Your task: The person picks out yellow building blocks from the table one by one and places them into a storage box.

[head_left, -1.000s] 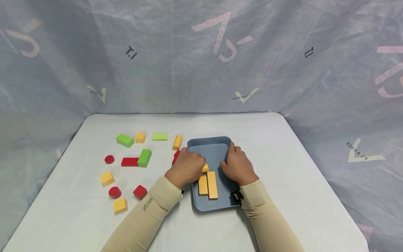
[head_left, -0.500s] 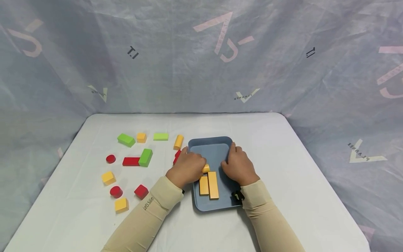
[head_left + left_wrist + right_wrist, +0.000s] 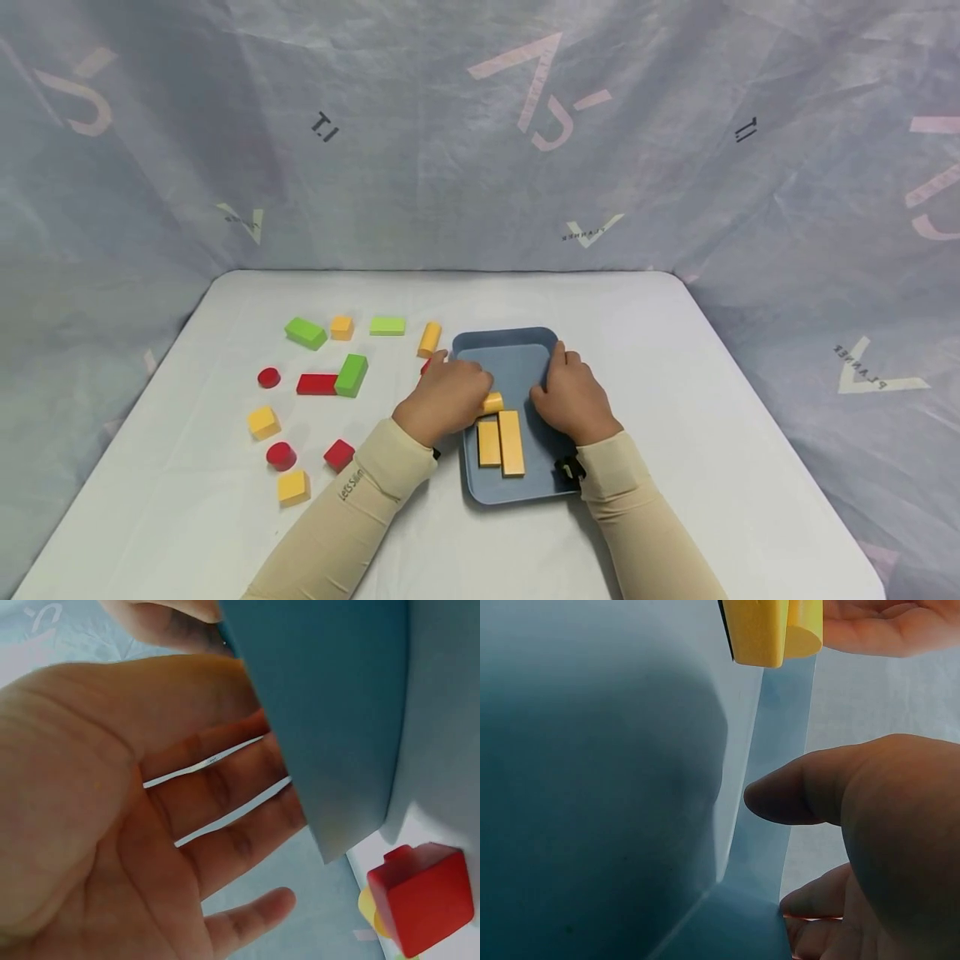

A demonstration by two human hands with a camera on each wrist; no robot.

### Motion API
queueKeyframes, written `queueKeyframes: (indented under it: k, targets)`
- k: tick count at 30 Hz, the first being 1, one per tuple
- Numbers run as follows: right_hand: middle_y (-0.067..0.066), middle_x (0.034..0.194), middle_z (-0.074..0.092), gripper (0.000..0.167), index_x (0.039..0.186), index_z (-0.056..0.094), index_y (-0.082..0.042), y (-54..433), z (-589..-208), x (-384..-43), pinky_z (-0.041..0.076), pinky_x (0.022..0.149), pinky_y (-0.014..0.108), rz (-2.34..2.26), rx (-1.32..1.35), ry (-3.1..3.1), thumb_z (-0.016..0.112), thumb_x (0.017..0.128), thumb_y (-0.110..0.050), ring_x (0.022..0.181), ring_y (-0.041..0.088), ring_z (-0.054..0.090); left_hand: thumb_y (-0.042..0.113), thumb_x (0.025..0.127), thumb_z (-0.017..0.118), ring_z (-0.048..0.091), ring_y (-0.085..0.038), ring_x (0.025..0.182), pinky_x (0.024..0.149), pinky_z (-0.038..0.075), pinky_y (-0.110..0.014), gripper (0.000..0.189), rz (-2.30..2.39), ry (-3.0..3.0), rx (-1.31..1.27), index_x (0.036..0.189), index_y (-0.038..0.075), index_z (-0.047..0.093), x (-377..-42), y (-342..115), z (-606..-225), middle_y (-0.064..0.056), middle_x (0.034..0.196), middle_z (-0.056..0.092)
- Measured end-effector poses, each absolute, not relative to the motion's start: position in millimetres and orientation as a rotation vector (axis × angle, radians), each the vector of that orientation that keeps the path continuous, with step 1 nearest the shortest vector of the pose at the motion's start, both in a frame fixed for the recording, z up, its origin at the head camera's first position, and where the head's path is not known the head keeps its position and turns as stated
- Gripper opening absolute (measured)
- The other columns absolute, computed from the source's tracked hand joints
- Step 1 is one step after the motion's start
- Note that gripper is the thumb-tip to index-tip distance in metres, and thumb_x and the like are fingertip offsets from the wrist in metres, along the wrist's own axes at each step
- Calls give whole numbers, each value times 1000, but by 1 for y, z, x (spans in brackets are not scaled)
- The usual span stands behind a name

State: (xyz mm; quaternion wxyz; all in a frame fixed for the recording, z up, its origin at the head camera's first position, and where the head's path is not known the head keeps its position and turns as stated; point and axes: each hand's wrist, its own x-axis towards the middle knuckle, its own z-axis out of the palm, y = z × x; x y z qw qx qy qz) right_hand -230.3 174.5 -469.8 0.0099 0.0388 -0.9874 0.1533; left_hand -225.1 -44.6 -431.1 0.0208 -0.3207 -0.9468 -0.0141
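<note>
A blue-grey rectangular tray (image 3: 517,354) lies on the white table between my hands. My left hand (image 3: 444,400) holds its left side; in the left wrist view several fingers (image 3: 225,780) pass behind the tray's wall, with the little finger free. On the right side my right hand (image 3: 576,400) grips the wall, its thumb (image 3: 802,784) over the inside and the other fingers at the outer side. Inside the tray are a short yellow block (image 3: 488,443), a longer yellow block (image 3: 512,443) and a yellow rounded piece (image 3: 492,404), partly covered by my left hand.
Left of the tray lie green blocks (image 3: 351,375), a flat red block (image 3: 316,384), yellow cubes (image 3: 293,487) and red round pieces (image 3: 281,456). A yellow cylinder (image 3: 430,339) lies by the tray's far left corner. A red block (image 3: 427,892) sits near my left hand.
The head view has shifted slightly, so the table's contents appear a little further right. Both hands keep their hold on the tray.
</note>
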Motion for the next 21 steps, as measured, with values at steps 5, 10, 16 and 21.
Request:
queueKeyframes:
  k: [5, 10, 16, 21]
  targets:
    - [35, 149, 45, 83, 158, 21, 14, 175, -470, -231, 53, 95, 57, 487, 123, -3081, 60, 96, -27, 126, 48, 58, 15, 93, 73, 63, -15, 74, 91, 52, -51, 7, -78, -2909, -963, 89, 20, 75, -225, -49, -424, 4, 79, 67]
    - [35, 149, 45, 83, 158, 22, 14, 175, -471, -230, 54, 96, 57, 487, 120, -3082, 59, 96, -28, 125, 47, 59, 15, 92, 75, 62, -16, 76, 73, 50, -41, 7, -110, -2902, -950, 97, 17, 79, -227, -54, -425, 2, 86, 68]
    - [35, 149, 45, 83, 158, 21, 13, 176, -470, -229, 53, 97, 57, 493, 115, -3088, 60, 96, -28, 126, 47, 58, 16, 92, 75, 62, -21, 83, 74, 51, -41, 17, -119, -2910, -950, 108, 16, 79, -230, -61, -423, -1, 98, 69]
    - [35, 149, 45, 83, 158, 22, 13, 176, -469, -230, 53, 96, 57, 497, 124, -3081, 60, 96, -28, 126, 47, 58, 16, 91, 76, 65, -24, 89, 79, 54, -45, 23, -117, -2932, -888, 114, 15, 77, -236, -71, -413, -4, 104, 69]
